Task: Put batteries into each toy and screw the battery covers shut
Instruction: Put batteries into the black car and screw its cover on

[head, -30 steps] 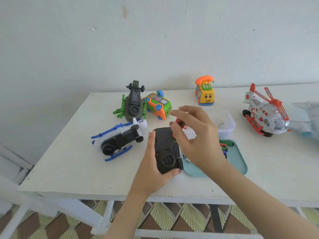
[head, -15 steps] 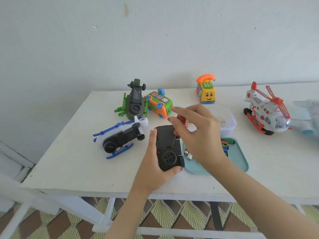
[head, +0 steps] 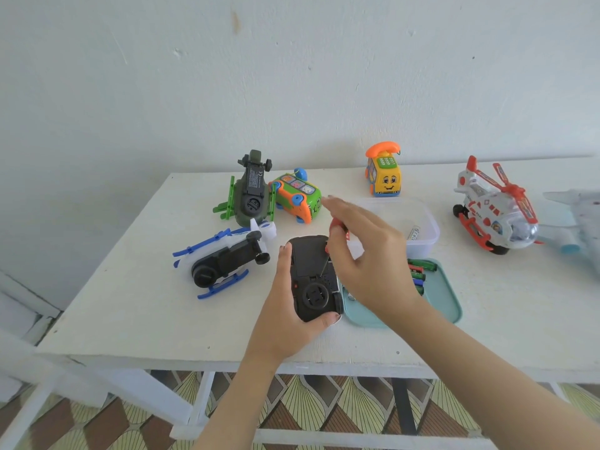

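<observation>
Right hand point(head: 370, 258), fingers now straighter, on screwdriver point(head: 337, 226)

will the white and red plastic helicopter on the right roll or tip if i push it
The white and red plastic helicopter stands upright on black wheels, so a push along its length would probably roll it. It looks like hollow plastic, likely light for its size. Its thin red rotor blades may bend if grabbed.

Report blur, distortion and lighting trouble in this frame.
Head view: soft light, faint shadows, no glare; the black toy car in the left hand is sharp; the right hand gripping the red screwdriver shows motion-smeared fingertips; the pale toy plane at the right edge is blurred; the clear plastic box fades into the white table.
</observation>
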Action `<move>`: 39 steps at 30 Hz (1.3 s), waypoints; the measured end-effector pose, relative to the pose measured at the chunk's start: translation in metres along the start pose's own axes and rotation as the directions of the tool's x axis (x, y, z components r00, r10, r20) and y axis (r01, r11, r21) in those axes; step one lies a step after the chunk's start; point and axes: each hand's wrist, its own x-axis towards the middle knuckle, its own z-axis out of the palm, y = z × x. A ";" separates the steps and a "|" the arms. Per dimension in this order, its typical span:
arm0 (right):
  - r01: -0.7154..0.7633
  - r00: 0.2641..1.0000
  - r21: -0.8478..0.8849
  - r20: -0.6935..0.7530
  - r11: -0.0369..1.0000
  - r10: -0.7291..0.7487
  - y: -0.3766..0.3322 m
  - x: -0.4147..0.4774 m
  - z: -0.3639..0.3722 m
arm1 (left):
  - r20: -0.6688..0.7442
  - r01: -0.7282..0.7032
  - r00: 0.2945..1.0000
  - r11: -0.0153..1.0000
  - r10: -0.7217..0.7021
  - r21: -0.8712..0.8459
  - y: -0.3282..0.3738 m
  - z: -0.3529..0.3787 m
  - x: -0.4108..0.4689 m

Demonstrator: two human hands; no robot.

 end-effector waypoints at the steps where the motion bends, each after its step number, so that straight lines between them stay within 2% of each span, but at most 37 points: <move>1: 0.004 1.000 -0.007 0.016 1.000 -0.004 0.000 -0.001 0.000 | -0.002 0.001 1.000 1.000 -0.001 0.002 0.000 0.000 0.000; 6: 0.006 0.999 -0.010 -0.047 1.000 -0.007 0.004 0.001 0.003 | -0.012 0.002 1.000 1.000 -0.002 0.011 0.000 0.000 0.000; 12: -0.008 0.999 0.014 0.032 1.000 0.007 0.002 0.000 0.002 | -0.016 0.008 1.000 1.000 -0.008 0.021 -0.001 0.000 0.001; 18: -0.005 0.999 0.004 -0.049 1.000 0.005 0.002 0.001 0.003 | -0.016 0.010 1.000 1.000 -0.010 0.017 -0.001 0.000 0.001; 23: -0.024 0.999 -0.015 0.024 1.000 0.024 0.001 0.002 0.001 | -0.013 0.007 1.000 1.000 -0.007 0.020 -0.003 0.000 0.001; 30: -0.001 1.000 0.011 -0.013 1.000 0.001 0.001 0.004 0.001 | -0.007 -0.002 1.000 1.000 0.002 0.018 -0.001 0.000 0.000; 35: -0.002 0.998 -0.016 0.065 1.000 0.003 0.000 0.000 0.000 | -0.002 0.010 1.000 1.000 -0.010 0.008 -0.001 0.000 0.000; 39: 0.014 1.000 -0.023 0.008 1.000 -0.013 0.003 0.003 0.002 | -0.007 -0.001 1.000 1.000 0.001 0.009 -0.001 0.000 0.001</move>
